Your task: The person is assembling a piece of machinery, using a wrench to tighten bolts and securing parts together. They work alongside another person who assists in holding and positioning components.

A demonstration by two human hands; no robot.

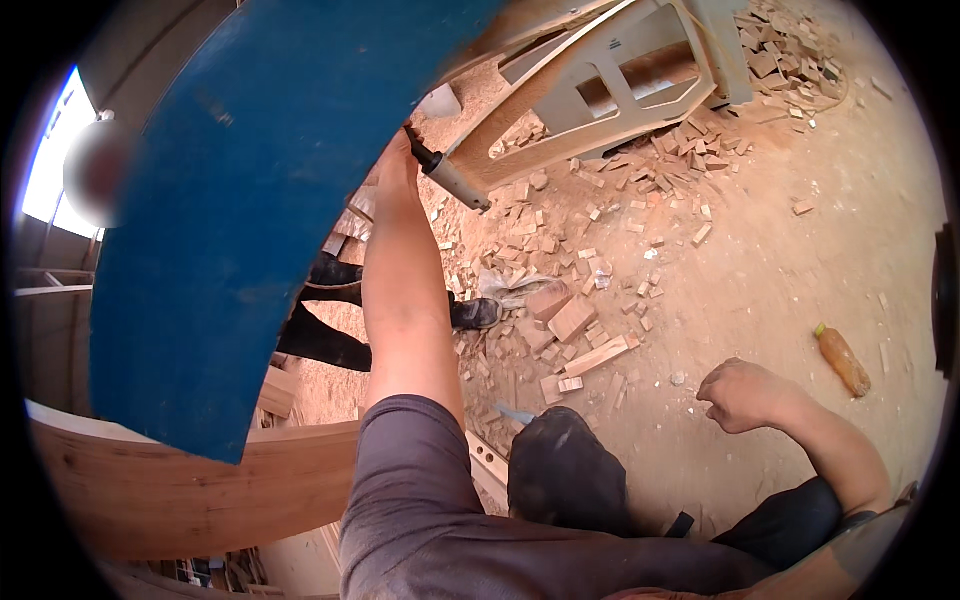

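Observation:
My left arm reaches up to the edge of a large blue panel [240, 210]. My left hand [396, 152] is at that edge, its fingers mostly hidden, so its grip is unclear. Right beside it, a black handle [428, 158] joins a grey cylinder [458, 187] on a machine. Low on the right, my right hand [745, 394] hangs above the floor with curled fingers and no visible object in them.
A dusty, pale machine frame [610, 95] stands at the far side. Wood offcuts [572, 318] litter the dusty floor, where an orange-brown bottle [843, 360] lies. A thick wooden beam [190, 485] crosses lower left. Another person's dark shoe [475, 313] shows beyond my arm.

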